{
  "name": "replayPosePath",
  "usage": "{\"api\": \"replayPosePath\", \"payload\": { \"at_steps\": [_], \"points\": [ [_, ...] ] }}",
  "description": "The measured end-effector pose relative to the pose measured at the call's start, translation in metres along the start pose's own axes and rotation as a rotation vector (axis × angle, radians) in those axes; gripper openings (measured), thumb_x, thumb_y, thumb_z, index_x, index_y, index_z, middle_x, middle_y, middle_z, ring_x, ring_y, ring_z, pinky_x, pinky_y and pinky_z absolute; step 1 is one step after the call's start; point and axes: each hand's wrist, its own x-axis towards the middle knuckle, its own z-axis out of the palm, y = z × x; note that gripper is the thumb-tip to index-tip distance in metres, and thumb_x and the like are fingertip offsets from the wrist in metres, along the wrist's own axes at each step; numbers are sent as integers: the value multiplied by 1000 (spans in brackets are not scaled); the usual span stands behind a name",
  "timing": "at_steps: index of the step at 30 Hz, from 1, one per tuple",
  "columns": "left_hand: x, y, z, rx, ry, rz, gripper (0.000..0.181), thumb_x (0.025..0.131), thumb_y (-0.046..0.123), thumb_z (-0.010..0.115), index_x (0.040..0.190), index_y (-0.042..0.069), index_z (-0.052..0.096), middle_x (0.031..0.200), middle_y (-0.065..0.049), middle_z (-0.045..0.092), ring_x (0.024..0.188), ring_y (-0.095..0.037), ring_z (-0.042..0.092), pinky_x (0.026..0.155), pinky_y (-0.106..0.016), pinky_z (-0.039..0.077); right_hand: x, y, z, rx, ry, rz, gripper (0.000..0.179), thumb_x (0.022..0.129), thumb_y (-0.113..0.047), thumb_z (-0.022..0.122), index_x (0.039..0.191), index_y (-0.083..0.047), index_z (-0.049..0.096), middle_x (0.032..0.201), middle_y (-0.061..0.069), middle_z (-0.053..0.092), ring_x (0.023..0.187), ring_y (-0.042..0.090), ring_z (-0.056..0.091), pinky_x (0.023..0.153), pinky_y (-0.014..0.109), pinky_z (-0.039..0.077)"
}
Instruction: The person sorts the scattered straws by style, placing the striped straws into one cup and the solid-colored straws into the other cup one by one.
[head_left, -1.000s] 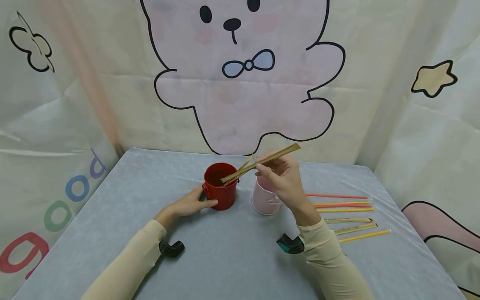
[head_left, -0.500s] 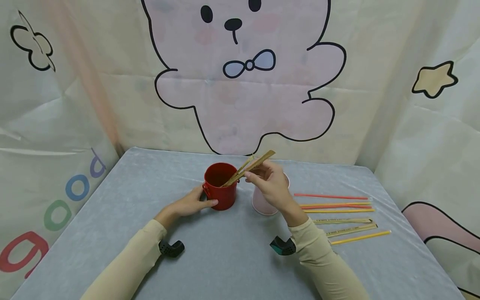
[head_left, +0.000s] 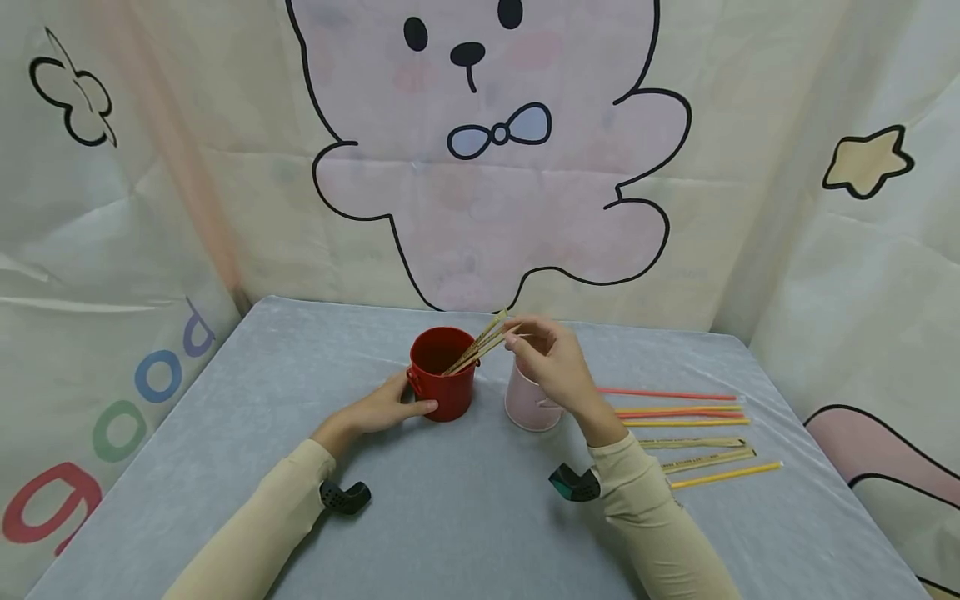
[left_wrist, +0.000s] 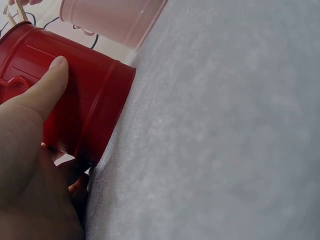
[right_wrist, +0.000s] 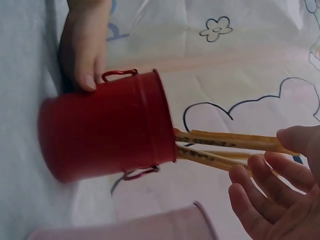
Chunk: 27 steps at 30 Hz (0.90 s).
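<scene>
My left hand [head_left: 382, 404] grips the side of a red metal bucket [head_left: 444, 396] standing on the table; in the left wrist view its thumb [left_wrist: 50, 85] lies along the bucket wall. Several slim sticks in brown printed paper wrappers, like wrapped straws, lean out over the bucket's right rim. With thumb and fingers, my right hand [head_left: 551, 358] pinches the upper end of one wrapped straw [right_wrist: 235, 140], whose lower end is inside the bucket. Beside it in the right wrist view slants another wrapped straw [right_wrist: 210, 159]. The lower ends are hidden by the bucket wall.
A pale pink bucket [head_left: 528, 404] stands right of the red one, partly behind my right hand. Farther right lie a red straw [head_left: 675, 393], several yellow and orange straws, and brown wrapped straws [head_left: 708, 460]. A printed curtain [head_left: 262, 242] hangs behind the blue-grey table [head_left: 465, 525].
My right hand has come down and left with the wrapped straw, which has slid deeper into the red bucket, then shifted slightly right to its end. My left hand stays on the bucket.
</scene>
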Motion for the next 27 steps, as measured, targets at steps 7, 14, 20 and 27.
{"api": "replayPosePath", "payload": {
  "at_steps": [7, 14, 20, 27],
  "points": [
    [-4, -3, 2, 4, 3, -31, 74, 98, 28, 67, 157, 6, 28, 157, -14, 41, 146, -34, 35, 121, -59, 28, -1, -5, -13, 27, 39, -18, 25, 99, -5, 61, 119, 9, 65, 107, 13, 70, 89, 10, 70, 85, 18, 56],
    [-1, -1, 2, 11, 0, -7, 77, 98, 35, 67, 157, 6, 28, 158, -15, 40, 147, -36, 33, 121, -62, 25, 4, -8, -39, 80, 89, -59, 17, 101, -5, 59, 114, -2, 69, 99, -10, 71, 87, 9, 71, 81, 26, 59],
    [2, -1, 2, -5, -11, 9, 75, 98, 32, 67, 157, 6, 28, 159, -15, 38, 149, -35, 30, 123, -62, 21, 0, -6, -64, 33, 82, -72, 15, 102, -9, 58, 112, -11, 70, 101, -11, 71, 88, 9, 71, 80, 22, 58],
    [2, -1, 0, -4, -6, -15, 71, 99, 25, 66, 156, 7, 30, 157, -14, 42, 145, -34, 36, 121, -61, 27, -17, 5, -95, -74, 15, -49, 17, 102, -7, 57, 115, -7, 69, 105, -13, 71, 92, 5, 70, 82, 19, 56]
  ]
}}
